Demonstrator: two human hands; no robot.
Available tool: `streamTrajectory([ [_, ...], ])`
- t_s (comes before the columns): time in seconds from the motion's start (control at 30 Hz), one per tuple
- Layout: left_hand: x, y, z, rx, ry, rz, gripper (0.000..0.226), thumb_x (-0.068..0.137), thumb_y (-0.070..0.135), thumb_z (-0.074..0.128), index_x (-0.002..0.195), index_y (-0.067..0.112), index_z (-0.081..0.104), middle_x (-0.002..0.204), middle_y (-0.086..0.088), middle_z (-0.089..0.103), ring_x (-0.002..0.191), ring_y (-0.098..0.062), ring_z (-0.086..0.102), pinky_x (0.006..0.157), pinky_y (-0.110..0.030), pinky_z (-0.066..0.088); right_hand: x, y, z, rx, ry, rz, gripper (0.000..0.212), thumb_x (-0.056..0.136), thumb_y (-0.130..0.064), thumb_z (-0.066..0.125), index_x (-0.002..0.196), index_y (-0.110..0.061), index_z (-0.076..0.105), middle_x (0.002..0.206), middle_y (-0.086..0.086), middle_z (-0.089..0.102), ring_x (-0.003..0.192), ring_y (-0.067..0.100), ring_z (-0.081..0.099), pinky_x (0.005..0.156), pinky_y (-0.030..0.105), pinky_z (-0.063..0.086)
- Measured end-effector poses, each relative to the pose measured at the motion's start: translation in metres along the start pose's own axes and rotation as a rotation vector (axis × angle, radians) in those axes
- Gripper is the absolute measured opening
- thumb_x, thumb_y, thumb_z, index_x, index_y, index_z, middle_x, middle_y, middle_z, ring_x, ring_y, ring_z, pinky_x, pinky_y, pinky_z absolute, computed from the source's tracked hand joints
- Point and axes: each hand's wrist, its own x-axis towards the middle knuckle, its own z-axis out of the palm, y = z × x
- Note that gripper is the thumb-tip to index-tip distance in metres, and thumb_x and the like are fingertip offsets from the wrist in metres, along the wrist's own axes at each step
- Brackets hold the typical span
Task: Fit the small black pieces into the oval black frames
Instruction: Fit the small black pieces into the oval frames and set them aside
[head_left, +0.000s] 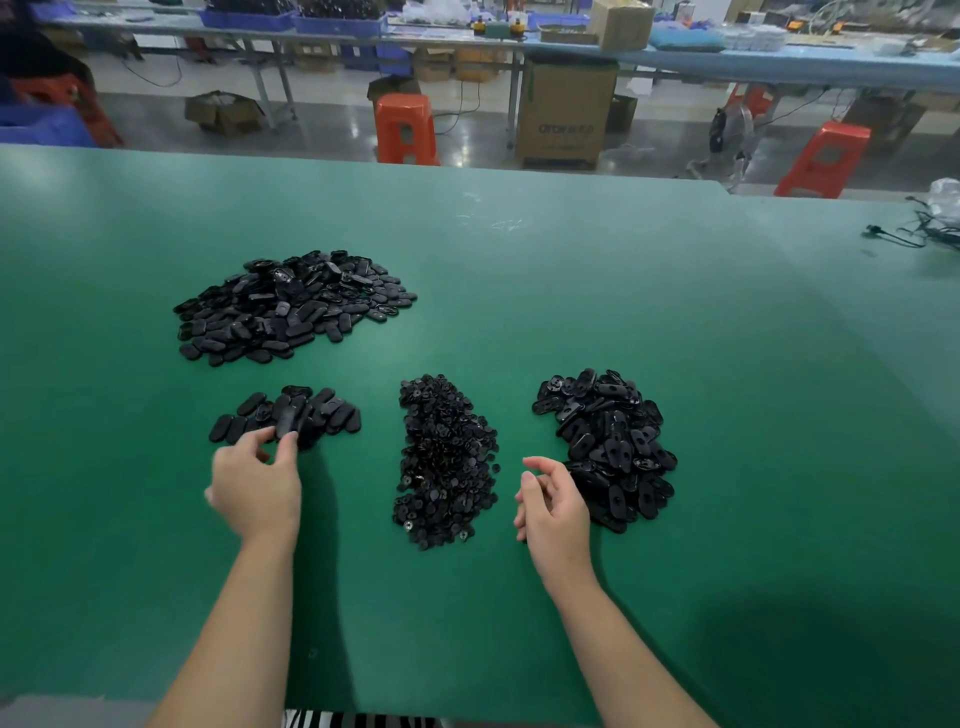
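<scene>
Four heaps of black parts lie on the green table (571, 291). A large heap of oval pieces (291, 306) sits at the far left, with a small heap of oval pieces (332, 413) nearer to me. The small black pieces (444, 462) form the middle heap. The open oval frames (608, 447) are piled on the right. My left hand (257, 486) is at the near edge of the small heap, thumb and forefinger pinching one oval piece (284, 422). My right hand (550, 501) hovers between the middle heap and the frames, fingers loosely curled and holding nothing.
Black cables (914, 234) and a plastic bag (945, 200) lie at the table's far right corner. Beyond the far edge stand orange stools (405, 127), a tall cardboard box (563, 111) and benches with blue bins (337, 23).
</scene>
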Motion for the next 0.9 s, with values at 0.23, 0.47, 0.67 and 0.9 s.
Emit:
streamTrajectory([
  [0.23, 0.009, -0.011, 0.006, 0.099, -0.047, -0.025, 0.036, 0.094, 0.041, 0.067, 0.118, 0.015, 0.072, 0.092, -0.011, 0.06, 0.079, -0.023, 0.046, 0.095, -0.046, 0.035, 0.001, 0.002, 0.001, -0.046, -0.006, -0.01, 0.016, 0.103, -0.019, 0.053, 0.107, -0.033, 0.061, 0.07, -0.008, 0.063, 0.053, 0.007, 0.053, 0.051, 0.029, 0.049],
  [0.47, 0.004, -0.01, 0.008, -0.015, -0.055, 0.071, 0.031, 0.098, 0.033, 0.061, 0.119, 0.012, 0.068, 0.094, -0.008, 0.06, 0.082, -0.026, 0.051, 0.089, -0.047, 0.046, 0.002, 0.003, 0.003, -0.073, -0.009, -0.009, 0.016, 0.103, -0.02, 0.053, 0.106, -0.033, 0.061, 0.072, -0.008, 0.064, 0.052, 0.006, 0.053, 0.05, 0.029, 0.049],
  [0.67, -0.035, 0.014, 0.024, 0.017, -0.226, 0.326, 0.024, 0.101, 0.027, 0.056, 0.114, 0.014, 0.072, 0.093, -0.001, 0.066, 0.077, -0.019, 0.059, 0.069, -0.036, 0.052, 0.001, 0.002, 0.004, -0.107, -0.008, -0.012, 0.015, 0.105, -0.022, 0.052, 0.099, -0.029, 0.063, 0.069, -0.008, 0.064, 0.051, 0.006, 0.053, 0.05, 0.031, 0.048],
  [0.9, -0.062, 0.035, 0.044, 0.18, -0.297, 0.374, 0.023, 0.101, 0.033, 0.051, 0.1, 0.023, 0.072, 0.086, 0.008, 0.063, 0.075, -0.013, 0.054, 0.079, -0.035, 0.031, 0.0, 0.001, 0.005, -0.3, -0.061, -0.084, 0.019, 0.107, -0.016, 0.044, 0.108, -0.023, 0.062, 0.081, -0.004, 0.062, 0.055, 0.003, 0.047, 0.054, 0.025, 0.039],
])
